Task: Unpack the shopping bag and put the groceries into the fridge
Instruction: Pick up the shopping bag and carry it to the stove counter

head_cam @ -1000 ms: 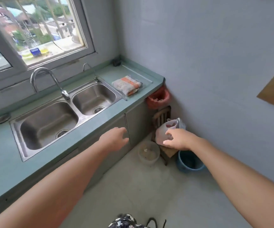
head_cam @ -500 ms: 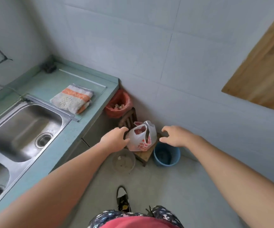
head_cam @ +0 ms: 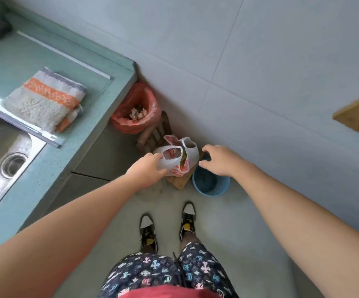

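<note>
The left hand (head_cam: 147, 169) touches the 9 o'clock side of the bag (head_cam: 175, 157), fingers loose, nothing gripped. The bag sits on a stool (head_cam: 179, 181) by the wall. At its 3 o'clock the right hand (head_cam: 221, 161) hovers spread and empty; the bag looks soft and light, best lifted by its handles.

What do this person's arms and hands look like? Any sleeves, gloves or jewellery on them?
Both arms are bare along all that shows, with no sleeves in view. The left hand and right hand wear no gloves, and no rings, watch or bracelets can be seen on the fingers or wrists.
</note>
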Motion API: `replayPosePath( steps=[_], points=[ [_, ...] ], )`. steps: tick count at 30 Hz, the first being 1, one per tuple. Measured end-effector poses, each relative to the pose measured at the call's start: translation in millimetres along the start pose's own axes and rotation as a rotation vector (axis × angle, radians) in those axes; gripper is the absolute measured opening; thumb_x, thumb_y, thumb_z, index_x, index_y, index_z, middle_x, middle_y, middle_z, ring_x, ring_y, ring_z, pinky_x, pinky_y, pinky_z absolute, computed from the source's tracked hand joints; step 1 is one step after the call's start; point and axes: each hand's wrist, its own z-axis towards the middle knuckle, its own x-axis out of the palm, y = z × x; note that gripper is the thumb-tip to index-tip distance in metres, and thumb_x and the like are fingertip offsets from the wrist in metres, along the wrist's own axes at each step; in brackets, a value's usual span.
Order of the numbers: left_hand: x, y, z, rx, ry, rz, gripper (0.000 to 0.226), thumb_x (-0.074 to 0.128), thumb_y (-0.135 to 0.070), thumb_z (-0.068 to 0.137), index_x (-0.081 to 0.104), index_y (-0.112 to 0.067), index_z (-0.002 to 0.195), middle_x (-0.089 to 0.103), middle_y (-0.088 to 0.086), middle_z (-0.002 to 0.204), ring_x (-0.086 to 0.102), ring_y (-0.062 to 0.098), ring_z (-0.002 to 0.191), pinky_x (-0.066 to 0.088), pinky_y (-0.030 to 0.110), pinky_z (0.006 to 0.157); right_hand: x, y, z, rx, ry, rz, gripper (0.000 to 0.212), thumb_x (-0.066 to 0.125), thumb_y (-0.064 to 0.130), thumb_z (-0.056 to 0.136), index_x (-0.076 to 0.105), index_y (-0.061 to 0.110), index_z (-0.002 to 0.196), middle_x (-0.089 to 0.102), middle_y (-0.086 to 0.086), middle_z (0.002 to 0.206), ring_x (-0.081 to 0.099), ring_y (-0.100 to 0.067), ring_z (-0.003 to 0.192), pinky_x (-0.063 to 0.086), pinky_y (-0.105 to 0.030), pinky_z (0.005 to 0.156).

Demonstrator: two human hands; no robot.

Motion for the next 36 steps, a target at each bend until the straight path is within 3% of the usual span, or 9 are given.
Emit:
replayPosePath(
  steps=[6,13,18,20,22,24,25,30,36],
  points=[
    [37.8,2.3,84.2,-0.070,0.030,-0.046,0.061,0.057,-0.037,0.095,0.040,-0.015,0.150,0.048,0.009,0.141,0.055,0.029,0.122,0.047,0.037,0.097,19.7,-14.7,104.0,-0.051,0.050,0.026,0.053,0.059,0.045,0.093,0.048,0.020,0.139,0.054,-0.009,0.131,0.057,-0.030,0.114,0.052,-0.045,0.093],
    [94.6,8.6,168.2,-0.133,0.088,-0.147,0.065,0.059,-0.033,0.092,0.038,-0.014,0.151,0.045,0.009,0.149,0.049,0.028,0.130,0.046,0.036,0.100,78.4,-21.3,192.3,-0.044,0.144,0.134,0.060,0.059,0.023,0.098,0.035,0.017,0.152,0.045,-0.011,0.151,0.048,-0.033,0.133,0.044,-0.041,0.105],
    [121.3,8.3,192.2,-0.183,0.133,-0.305,0.062,0.060,-0.026,0.094,0.038,-0.013,0.151,0.047,0.008,0.148,0.050,0.027,0.131,0.045,0.031,0.097,105.5,-24.5,224.4,0.049,0.191,0.416,0.065,0.051,0.005,0.097,0.029,0.021,0.156,0.039,-0.005,0.157,0.040,-0.029,0.142,0.040,-0.044,0.113],
    [127.3,7.0,195.9,-0.201,0.107,-0.431,0.047,0.062,-0.021,0.093,0.051,-0.015,0.138,0.057,0.005,0.135,0.056,0.023,0.120,0.047,0.030,0.091,109.2,-24.0,228.2,0.072,0.153,0.510,0.055,0.048,0.003,0.097,0.043,0.019,0.149,0.049,-0.005,0.148,0.046,-0.026,0.136,0.042,-0.039,0.108],
    [130.7,5.2,198.0,-0.215,0.063,-0.523,0.022,0.064,-0.019,0.092,0.061,-0.014,0.113,0.066,0.007,0.110,0.062,0.023,0.099,0.053,0.034,0.082,111.8,-23.4,228.2,0.086,0.084,0.582,0.031,0.050,0.008,0.096,0.063,0.017,0.122,0.063,-0.005,0.116,0.059,-0.024,0.109,0.050,-0.034,0.087],
    [130.0,3.7,196.2,-0.238,0.037,-0.596,0.015,0.064,-0.019,0.091,0.063,-0.012,0.104,0.068,0.012,0.094,0.063,0.023,0.082,0.054,0.034,0.071,112.9,-24.4,226.5,0.123,0.048,0.672,0.009,0.054,0.013,0.094,0.057,0.014,0.086,0.053,-0.002,0.081,0.052,-0.020,0.078,0.041,-0.030,0.064],
    [128.8,3.8,194.5,-0.246,0.027,-0.625,0.014,0.062,-0.018,0.091,0.064,-0.011,0.103,0.067,0.012,0.090,0.061,0.020,0.075,0.051,0.032,0.065,113.0,-25.4,225.3,0.143,0.043,0.713,0.017,0.055,0.015,0.092,0.049,0.014,0.077,0.046,-0.002,0.074,0.046,-0.019,0.071,0.036,-0.030,0.060],
    [112.3,10.0,183.1,-0.320,-0.076,-0.661,0.015,0.053,-0.023,0.093,0.058,-0.009,0.089,0.056,0.004,0.074,0.050,0.014,0.063,0.039,0.024,0.052,100.0,-32.9,208.1,0.123,-0.068,0.743,0.036,0.060,0.019,0.088,0.034,0.018,0.064,0.045,-0.005,0.067,0.047,-0.021,0.066,0.034,-0.032,0.059],
    [66.8,12.6,158.0,-0.342,-0.219,-0.596,0.015,0.051,-0.021,0.091,0.052,-0.010,0.080,0.049,0.000,0.070,0.044,0.016,0.063,0.035,0.029,0.053,62.0,-28.7,178.3,0.072,-0.196,0.559,0.037,0.057,0.013,0.088,0.032,0.020,0.061,0.035,0.003,0.062,0.033,-0.015,0.056,0.023,-0.029,0.050]
  ],
)
